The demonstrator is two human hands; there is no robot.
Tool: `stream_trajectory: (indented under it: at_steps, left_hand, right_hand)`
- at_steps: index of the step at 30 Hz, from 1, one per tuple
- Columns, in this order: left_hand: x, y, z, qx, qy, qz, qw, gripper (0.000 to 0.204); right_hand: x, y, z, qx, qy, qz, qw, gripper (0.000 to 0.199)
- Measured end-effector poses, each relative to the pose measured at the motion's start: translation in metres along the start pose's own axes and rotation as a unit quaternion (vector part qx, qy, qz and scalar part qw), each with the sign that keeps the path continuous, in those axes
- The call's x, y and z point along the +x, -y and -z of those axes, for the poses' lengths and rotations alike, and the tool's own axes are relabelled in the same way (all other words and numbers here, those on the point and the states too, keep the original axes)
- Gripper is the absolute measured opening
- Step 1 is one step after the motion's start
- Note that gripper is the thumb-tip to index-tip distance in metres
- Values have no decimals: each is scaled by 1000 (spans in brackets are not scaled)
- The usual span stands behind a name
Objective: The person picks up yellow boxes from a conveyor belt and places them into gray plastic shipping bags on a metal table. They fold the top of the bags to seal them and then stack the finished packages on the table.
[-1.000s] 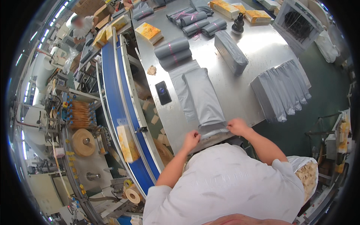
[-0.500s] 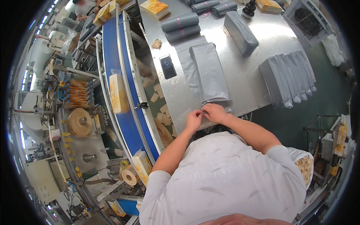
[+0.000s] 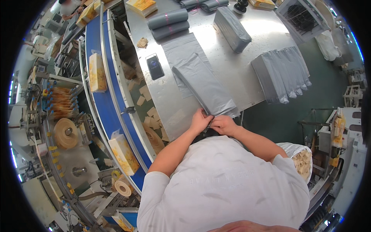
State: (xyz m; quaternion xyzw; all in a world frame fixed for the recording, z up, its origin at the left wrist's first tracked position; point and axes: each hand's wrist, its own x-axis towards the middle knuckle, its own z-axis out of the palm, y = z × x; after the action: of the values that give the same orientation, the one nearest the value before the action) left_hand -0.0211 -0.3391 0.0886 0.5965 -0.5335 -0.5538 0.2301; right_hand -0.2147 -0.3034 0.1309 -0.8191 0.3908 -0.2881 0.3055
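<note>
At the near edge of the metal table lies a filled grey plastic bag (image 3: 206, 85), long and boxy, slanting with its near end toward me. My left hand (image 3: 200, 121) is closed, pinching the bag's near left corner. Beside it, almost touching, my right hand (image 3: 224, 126) has its fingers closed on the same end of the bag. What lies between the fingertips is partly hidden. Flat grey plastic bags (image 3: 185, 46) are spread under the filled one.
A phone (image 3: 155, 66) lies left of the bags, beyond it grey bag rolls (image 3: 168, 19). One wrapped grey block (image 3: 232, 30) and a row of filled grey bags (image 3: 280, 73) stand at right. Along the left, a blue conveyor (image 3: 112, 104) carries yellow-white packs (image 3: 123, 154).
The filled bag has turned, its near end swinging right and toward me, off the table edge. Both hands have come slightly lower with it. Packs on the conveyor have shifted.
</note>
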Motion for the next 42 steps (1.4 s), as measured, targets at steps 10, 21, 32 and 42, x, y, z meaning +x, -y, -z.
stream_trajectory:
  at_steps: [10,21,32,42]
  left_hand:
    - [-4,-15,3,-1,21,23,1000,54]
    - [-7,-17,18,528,78,-556,637,39]
    - [-19,-12,62,471,97,-483,732,26]
    - [5,-12,40,-11,-119,-55,991,16]
  right_hand:
    - [-307,-68,89,-274,285,-618,680,24]
    - [-39,-62,167,-286,124,74,947,61]
    - [23,-100,128,-201,228,298,905,23]
    - [17,-122,62,326,-133,-435,829,13]
